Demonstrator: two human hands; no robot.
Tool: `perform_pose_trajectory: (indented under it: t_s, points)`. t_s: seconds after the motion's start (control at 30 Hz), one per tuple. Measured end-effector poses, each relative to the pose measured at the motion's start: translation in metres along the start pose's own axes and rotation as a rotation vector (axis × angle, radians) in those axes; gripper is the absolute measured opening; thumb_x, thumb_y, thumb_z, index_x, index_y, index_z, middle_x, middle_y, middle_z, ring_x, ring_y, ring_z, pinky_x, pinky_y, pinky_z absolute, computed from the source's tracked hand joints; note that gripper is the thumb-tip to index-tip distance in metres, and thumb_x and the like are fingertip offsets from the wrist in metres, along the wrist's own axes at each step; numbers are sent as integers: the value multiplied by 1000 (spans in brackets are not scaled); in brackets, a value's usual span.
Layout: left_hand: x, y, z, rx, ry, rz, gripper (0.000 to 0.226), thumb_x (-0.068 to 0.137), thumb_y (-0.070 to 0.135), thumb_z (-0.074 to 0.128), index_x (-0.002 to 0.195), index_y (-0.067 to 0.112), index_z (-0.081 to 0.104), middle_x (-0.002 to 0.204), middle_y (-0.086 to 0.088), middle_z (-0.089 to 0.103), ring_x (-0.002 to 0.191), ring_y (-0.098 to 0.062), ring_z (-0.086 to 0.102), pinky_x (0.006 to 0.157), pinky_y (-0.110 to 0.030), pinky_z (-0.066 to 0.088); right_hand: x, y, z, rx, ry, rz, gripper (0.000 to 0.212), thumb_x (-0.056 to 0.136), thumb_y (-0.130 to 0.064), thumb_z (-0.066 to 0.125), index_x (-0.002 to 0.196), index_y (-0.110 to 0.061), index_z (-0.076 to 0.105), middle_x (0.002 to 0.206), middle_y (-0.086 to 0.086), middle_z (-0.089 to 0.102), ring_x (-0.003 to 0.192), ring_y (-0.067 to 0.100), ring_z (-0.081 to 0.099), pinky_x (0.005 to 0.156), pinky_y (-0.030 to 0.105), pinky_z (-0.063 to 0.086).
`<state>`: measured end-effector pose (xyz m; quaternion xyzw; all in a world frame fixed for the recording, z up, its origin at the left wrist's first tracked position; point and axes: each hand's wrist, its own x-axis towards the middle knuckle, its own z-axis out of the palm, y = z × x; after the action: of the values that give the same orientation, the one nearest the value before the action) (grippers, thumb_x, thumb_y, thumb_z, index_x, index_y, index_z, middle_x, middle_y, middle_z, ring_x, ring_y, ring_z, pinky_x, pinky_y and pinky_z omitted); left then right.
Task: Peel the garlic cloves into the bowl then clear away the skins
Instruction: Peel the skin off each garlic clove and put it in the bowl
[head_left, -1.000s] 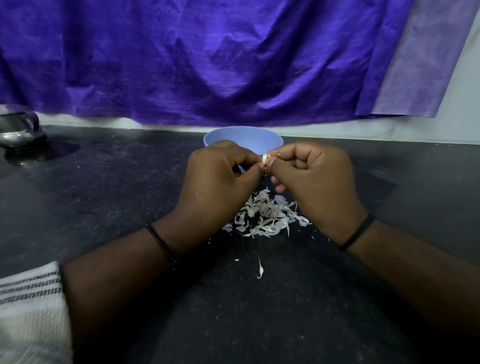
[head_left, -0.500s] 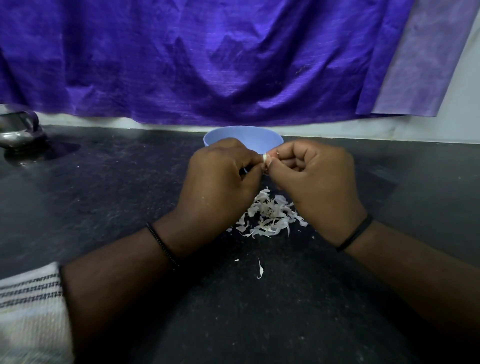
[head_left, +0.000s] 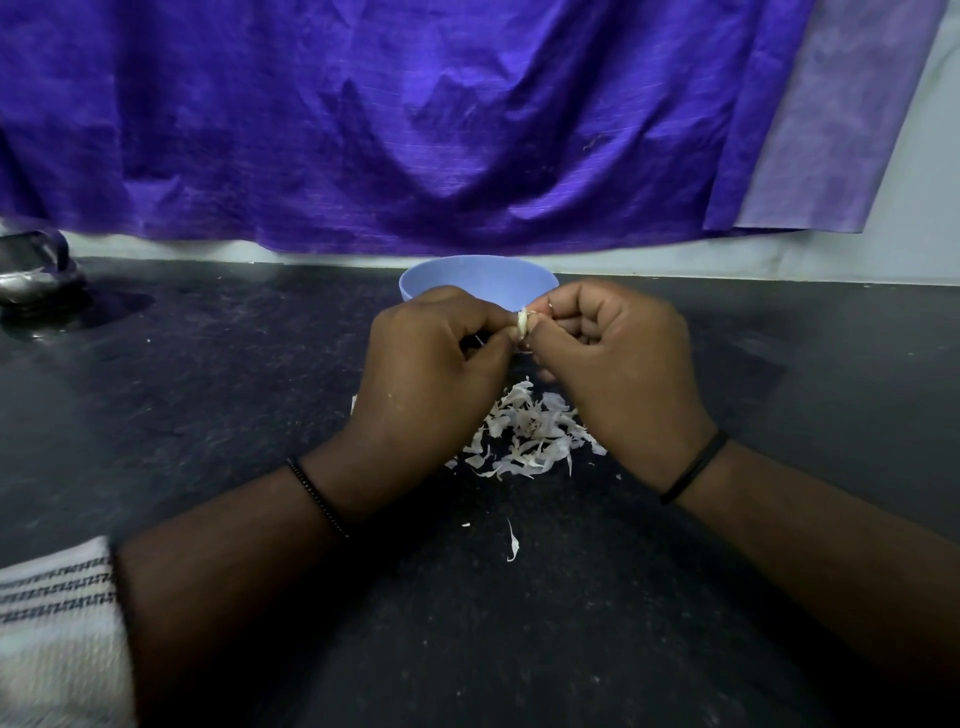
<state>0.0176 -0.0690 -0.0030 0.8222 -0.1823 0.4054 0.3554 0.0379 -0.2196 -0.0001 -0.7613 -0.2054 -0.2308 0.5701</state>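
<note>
Skins (head_left: 530, 434) before bowl (head_left: 478, 280)

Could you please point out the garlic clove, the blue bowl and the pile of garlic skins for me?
garlic clove (head_left: 521, 323), head view: its pale side showing between the two hands' fingertips.
blue bowl (head_left: 467, 278), head view: the inner wall behind the hands.
pile of garlic skins (head_left: 530, 436), head view: the middle of the heap.

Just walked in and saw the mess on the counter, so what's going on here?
A person is peeling garlic. Both hands, the left hand and the right hand, pinch one small garlic clove between their fingertips, held above the dark counter just in front of the blue bowl. A pile of papery skins lies on the counter under the hands, with a stray strip nearer the person. The skins have not been cleared yet. What the bowl holds cannot be seen.
</note>
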Motion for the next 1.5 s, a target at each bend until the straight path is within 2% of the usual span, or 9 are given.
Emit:
perform_pose_trajectory:
  t_s: [0.2, 0.4, 0.57, 0.77, 0.87, 0.97, 1.13, 1.27, 1.5]
  points:
    - [1, -2, 0, -149, -63, -157, 11, 88, 14, 73, 89, 23, 78, 73, 14, 67, 62, -2, 64, 58, -19, 49, 0, 0, -1, 56, -21, 35, 8, 90, -15, 71, 86, -21, 73, 74, -2, 74, 68, 11, 71, 65, 38, 62]
    - [2, -2, -1, -321, -95, -323, 16, 89, 10, 70, 79, 21, 75, 58, 7, 69, 46, -4, 60, 47, -17, 46, 0, -1, 0, 115, -65, 78, 4, 91, -13, 69, 90, -14, 73, 76, 2, 74, 66, 7, 69, 58, 20, 54]
    - [2, -3, 0, -367, -98, -375, 13, 91, 10, 69, 82, 17, 76, 69, 0, 73, 54, -14, 66, 46, -26, 51, 1, 0, -1, 157, -76, 137, 4, 92, -12, 68, 91, -12, 72, 76, 6, 74, 65, 11, 67, 59, 24, 56]
    - [2, -8, 0, -171, -59, -265, 10, 87, 14, 74, 85, 23, 78, 63, 15, 66, 55, 0, 60, 57, -22, 47, -1, -1, -1, 115, -61, 105, 5, 89, -15, 73, 91, -11, 75, 75, 2, 75, 63, 9, 68, 56, 25, 56]
    - [1, -4, -1, -64, -64, -160, 8, 85, 16, 76, 89, 23, 79, 70, 20, 63, 64, -2, 61, 60, -15, 45, -1, 1, -2, 54, -34, 90, 3, 89, -17, 73, 87, -15, 75, 74, 0, 75, 64, 10, 69, 61, 36, 61]
    - [1, -4, -1, -47, -67, -116, 9, 85, 17, 76, 90, 23, 79, 72, 18, 65, 69, -6, 62, 60, -12, 44, -1, 2, -1, -9, -11, 62, 5, 89, -18, 72, 85, -17, 74, 71, -3, 73, 63, 7, 67, 62, 38, 61]
    - [0, -2, 0, -64, -83, -106, 8, 85, 16, 76, 90, 21, 79, 75, 14, 68, 69, -8, 63, 60, -19, 49, -1, 4, 0, -52, -7, 34, 6, 88, -17, 70, 84, -14, 73, 65, -6, 70, 56, 1, 62, 57, 28, 57]
    - [0, -3, 1, -92, -74, -138, 10, 85, 15, 75, 88, 24, 78, 76, 13, 69, 67, -8, 65, 61, -25, 53, 0, 5, 1, -61, 10, 31, 7, 87, -17, 71, 81, -14, 71, 62, -3, 68, 52, 2, 59, 54, 27, 52]
    - [1, -1, -1, -17, -18, -110, 7, 84, 16, 76, 85, 23, 79, 73, 17, 66, 66, 2, 58, 58, -7, 39, -4, 1, 1, -32, -30, 55, 5, 90, -20, 71, 86, -16, 73, 72, -3, 73, 68, 11, 71, 62, 38, 61]
